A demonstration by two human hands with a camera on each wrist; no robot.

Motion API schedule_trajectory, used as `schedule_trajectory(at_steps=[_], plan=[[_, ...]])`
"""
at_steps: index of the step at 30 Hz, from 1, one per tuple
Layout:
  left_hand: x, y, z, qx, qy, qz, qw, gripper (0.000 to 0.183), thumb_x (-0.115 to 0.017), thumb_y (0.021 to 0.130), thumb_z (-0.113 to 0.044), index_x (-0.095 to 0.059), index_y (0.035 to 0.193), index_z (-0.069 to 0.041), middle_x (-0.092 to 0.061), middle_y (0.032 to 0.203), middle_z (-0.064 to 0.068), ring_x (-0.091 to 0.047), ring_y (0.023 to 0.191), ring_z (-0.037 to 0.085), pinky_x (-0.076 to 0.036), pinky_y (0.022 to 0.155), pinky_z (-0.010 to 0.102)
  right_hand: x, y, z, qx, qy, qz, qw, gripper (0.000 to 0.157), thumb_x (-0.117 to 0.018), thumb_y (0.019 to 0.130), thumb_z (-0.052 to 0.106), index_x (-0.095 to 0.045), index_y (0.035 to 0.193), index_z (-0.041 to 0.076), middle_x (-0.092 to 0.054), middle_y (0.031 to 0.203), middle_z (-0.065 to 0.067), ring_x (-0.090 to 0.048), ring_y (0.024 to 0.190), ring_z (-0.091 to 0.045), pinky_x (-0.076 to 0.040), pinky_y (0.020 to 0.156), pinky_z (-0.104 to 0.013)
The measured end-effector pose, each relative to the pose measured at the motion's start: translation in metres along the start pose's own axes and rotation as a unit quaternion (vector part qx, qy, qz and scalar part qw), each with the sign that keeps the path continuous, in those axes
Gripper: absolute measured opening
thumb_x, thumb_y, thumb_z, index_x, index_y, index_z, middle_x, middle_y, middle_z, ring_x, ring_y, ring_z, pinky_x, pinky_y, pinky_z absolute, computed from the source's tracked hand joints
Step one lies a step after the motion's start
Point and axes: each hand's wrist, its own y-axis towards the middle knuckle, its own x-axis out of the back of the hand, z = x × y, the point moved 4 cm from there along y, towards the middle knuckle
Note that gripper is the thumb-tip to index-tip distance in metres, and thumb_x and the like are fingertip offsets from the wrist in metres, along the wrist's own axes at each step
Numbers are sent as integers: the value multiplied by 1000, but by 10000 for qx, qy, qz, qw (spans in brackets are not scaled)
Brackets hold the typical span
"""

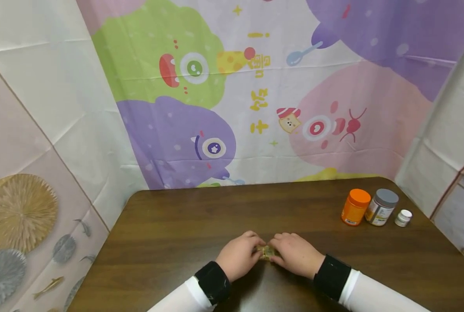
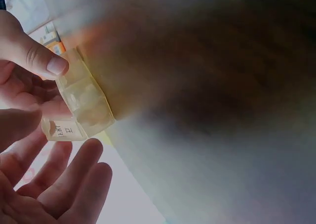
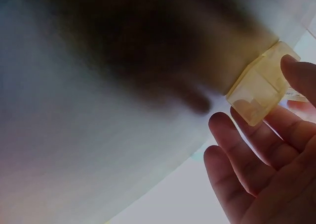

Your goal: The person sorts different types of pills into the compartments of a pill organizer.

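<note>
A small translucent yellow pill box (image 1: 268, 252) is between both hands, low over the middle of the brown table. My left hand (image 1: 237, 256) grips its left end with thumb and fingers. From the other side my right hand (image 1: 296, 255) pinches the box. The left wrist view shows the pill box (image 2: 86, 98) with its compartments and a printed flap (image 2: 64, 130) at the left thumb. Whether anything lies inside cannot be made out. In the right wrist view, the thumb (image 3: 298, 75) presses on the box's face, and the other fingers spread below it.
At the table's right rear stand an orange jar (image 1: 355, 208), a grey-lidded jar (image 1: 381, 208) and a small white bottle (image 1: 403, 218). A cartoon-printed cloth (image 1: 255, 151) hangs behind the brown table (image 1: 169, 234).
</note>
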Motion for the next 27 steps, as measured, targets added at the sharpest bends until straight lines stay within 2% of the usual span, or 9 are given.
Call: schedule_trajectory(at_steps=[2, 8, 10, 13, 19, 27], plan=[[-1, 1, 1, -42, -65, 77, 9999, 16, -69, 90, -21, -72, 106, -16, -66, 108, -1, -60, 82, 4, -53, 70, 26, 0, 0, 0, -23, 12, 7, 10000, 26, -72, 86, 34, -69, 99, 12, -58, 81, 5, -52, 70, -11, -48, 63, -37], [-5, 4, 4, -100, -236, 275, 9993, 10, -71, 88, -20, -73, 98, -17, -70, 84, -6, -55, 66, 0, -49, 59, 21, 1, -1, -1, -25, 267, 54, 9996, 25, -73, 85, 32, -69, 100, 12, -61, 84, 3, -54, 73, -10, -47, 66, -38], [-6, 5, 5, -85, -286, 295, 9991, 9, -72, 87, -20, -73, 96, -18, -70, 81, -7, -54, 64, -1, -48, 58, 20, 2, -1, -2, -30, 368, 88, 9993, 25, -73, 85, 32, -70, 102, 13, -63, 87, 2, -55, 74, -9, -47, 68, -39], [-6, 7, 7, 3, -316, 297, 9991, 9, -73, 87, -20, -72, 95, -18, -70, 83, -7, -55, 66, 0, -49, 60, 22, 3, 0, -3, -40, 439, 163, 9989, 26, -73, 85, 31, -70, 104, 13, -64, 89, 1, -56, 75, -9, -48, 70, -40], [-6, 10, 9, 383, -327, 469, 9976, 18, -72, 87, -24, -71, 102, -14, -71, 93, -2, -61, 79, 7, -53, 69, 27, 3, 2, -4, -44, 422, 275, 9987, 27, -73, 86, 31, -71, 106, 14, -64, 89, 2, -56, 75, -8, -48, 69, -40], [-4, 12, 7, 322, -190, 538, 9979, 16, -75, 85, -22, -70, 97, -13, -70, 88, -1, -58, 73, 6, -52, 67, 26, 2, 3, -4, 4, 367, 182, 9992, 26, -74, 84, 31, -72, 104, 14, -64, 86, 3, -53, 72, -7, -48, 67, -38]])
